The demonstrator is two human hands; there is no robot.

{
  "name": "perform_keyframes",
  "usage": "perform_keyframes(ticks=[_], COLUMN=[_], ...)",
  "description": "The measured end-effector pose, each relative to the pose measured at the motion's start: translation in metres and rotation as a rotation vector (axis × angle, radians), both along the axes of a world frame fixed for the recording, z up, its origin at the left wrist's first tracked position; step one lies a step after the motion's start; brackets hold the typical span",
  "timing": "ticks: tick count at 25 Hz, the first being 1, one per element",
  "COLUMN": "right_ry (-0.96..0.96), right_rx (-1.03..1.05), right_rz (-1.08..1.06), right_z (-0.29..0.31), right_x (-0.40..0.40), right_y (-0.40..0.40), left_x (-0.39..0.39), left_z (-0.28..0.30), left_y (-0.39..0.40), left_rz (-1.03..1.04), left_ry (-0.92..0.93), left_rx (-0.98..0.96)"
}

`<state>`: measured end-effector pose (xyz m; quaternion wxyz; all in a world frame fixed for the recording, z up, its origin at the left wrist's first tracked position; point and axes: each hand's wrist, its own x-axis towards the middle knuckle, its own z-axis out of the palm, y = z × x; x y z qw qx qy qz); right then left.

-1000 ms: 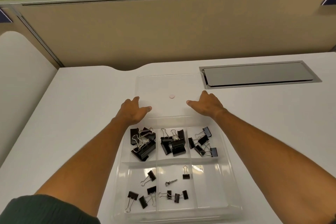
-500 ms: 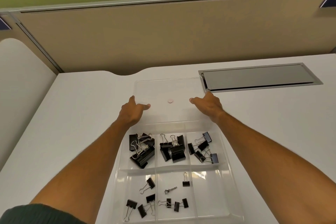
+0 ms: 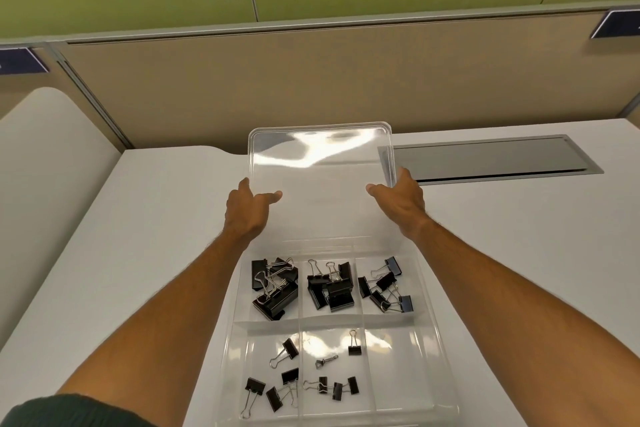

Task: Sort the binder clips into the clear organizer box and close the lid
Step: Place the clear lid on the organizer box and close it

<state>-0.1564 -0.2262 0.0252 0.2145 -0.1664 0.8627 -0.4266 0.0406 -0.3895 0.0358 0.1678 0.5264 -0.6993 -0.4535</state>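
Two hands hold the clear lid (image 3: 322,163) of the organizer box (image 3: 429,340), one at each side edge. The left hand (image 3: 246,210) grips the lid's 9 o'clock edge, thumb on top of the plastic and fingers hidden behind it; the right hand (image 3: 398,199) grips the 3 o'clock edge the same way, thumb lying on the inner face. The lid stands tilted up from the white counter (image 3: 138,236), its far edge raised and catching a bright reflection, its near edge meeting the box at the box's 12 o'clock side.

The box lies open on the counter toward 6 o'clock from the hands, divided into six compartments in two rows. In the far row, the left compartment holds the large binder clips (image 3: 273,288), the middle one medium clips (image 3: 330,286), and the right one smaller clips (image 3: 386,284). In the near row, the left compartment holds four small clips (image 3: 277,381), the middle one tiny clips (image 3: 336,374), and the right one shows only clear plastic.

At 2 o'clock from the lid, a grey cable hatch (image 3: 491,158) is set flush in the counter. A tan partition (image 3: 311,87) runs along the counter's far edge.
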Motion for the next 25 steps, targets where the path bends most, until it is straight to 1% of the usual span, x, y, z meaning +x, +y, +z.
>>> perform_keyframes(ticks=[5, 8, 10, 13, 16, 18, 21, 25], right_ry=[0.010, -0.019, -0.055, -0.101, -0.175, -0.248, -0.398, -0.545], right_rx=[-0.102, -0.225, -0.330, -0.446, -0.557, -0.638, -0.787, -0.868], right_rz=[-0.025, -0.060, -0.082, -0.124, -0.175, -0.208, -0.214, -0.307], right_z=[0.017, 0.029, 0.040, 0.059, 0.065, 0.066, 0.067, 0.063], right_x=[0.005, 0.010, 0.015, 0.024, 0.030, 0.035, 0.044, 0.051], right_y=[0.010, 0.018, 0.025, 0.037, 0.050, 0.059, 0.076, 0.098], left_x=[0.009, 0.017, 0.024, 0.036, 0.052, 0.063, 0.082, 0.102], left_z=[0.019, 0.032, 0.040, 0.056, 0.067, 0.069, 0.066, 0.065], left_y=[0.004, 0.010, 0.016, 0.027, 0.033, 0.037, 0.046, 0.062], left_rz=[0.037, 0.034, 0.060, 0.149, 0.228, 0.252, 0.267, 0.317], left_ry=[0.063, 0.094, 0.165, 0.293, 0.420, 0.498, 0.642, 0.829], left_rx=[-0.057, -0.102, -0.103, -0.059, -0.018, 0.004, 0.085, 0.229])
